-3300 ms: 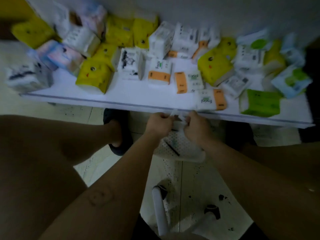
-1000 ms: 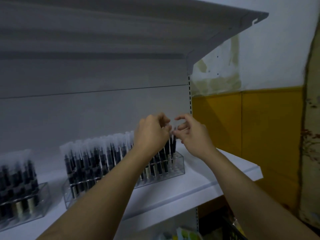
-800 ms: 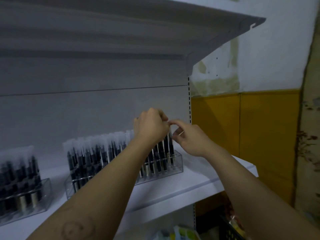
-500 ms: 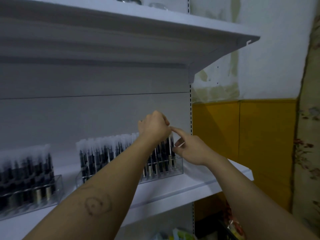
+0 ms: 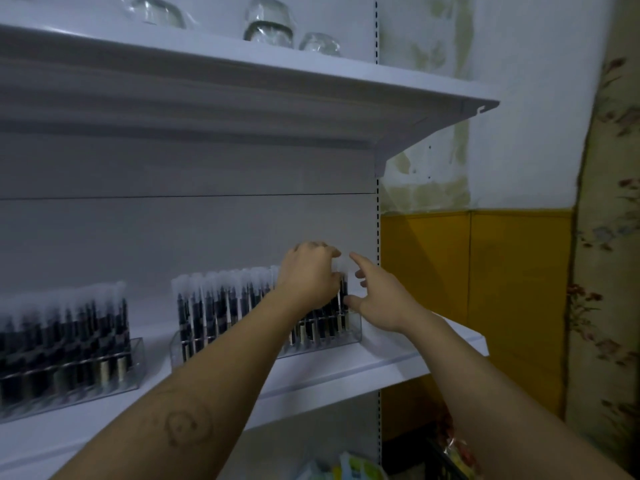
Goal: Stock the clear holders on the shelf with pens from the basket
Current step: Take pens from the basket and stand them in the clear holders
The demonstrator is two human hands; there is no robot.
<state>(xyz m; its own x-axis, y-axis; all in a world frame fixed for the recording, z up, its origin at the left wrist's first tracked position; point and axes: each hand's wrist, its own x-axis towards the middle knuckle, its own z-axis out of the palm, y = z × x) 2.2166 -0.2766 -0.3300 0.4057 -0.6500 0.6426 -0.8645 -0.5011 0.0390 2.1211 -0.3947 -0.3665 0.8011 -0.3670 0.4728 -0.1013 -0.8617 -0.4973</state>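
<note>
Stocking in hand: my left hand (image 5: 311, 275) curls round pens (image 5: 343, 292) at the right end of the clear holder (image 5: 353, 329), 12 o'clock; my right hand (image 5: 381, 299), fingers spread, sets its thumb against one. Next, I judge, they need pressing home. White shelf (image 5: 398, 358); glasses (image 5: 266, 26) at 11, yellow wall (image 5: 467, 289) at 3 o'clock.

No readable text, label or number anywhere.

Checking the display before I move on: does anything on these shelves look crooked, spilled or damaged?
Nothing on the shelf stands out: pens stand upright in the left clear holder and the right clear holder. Only the wall beside it shows yellowish stains.
</note>
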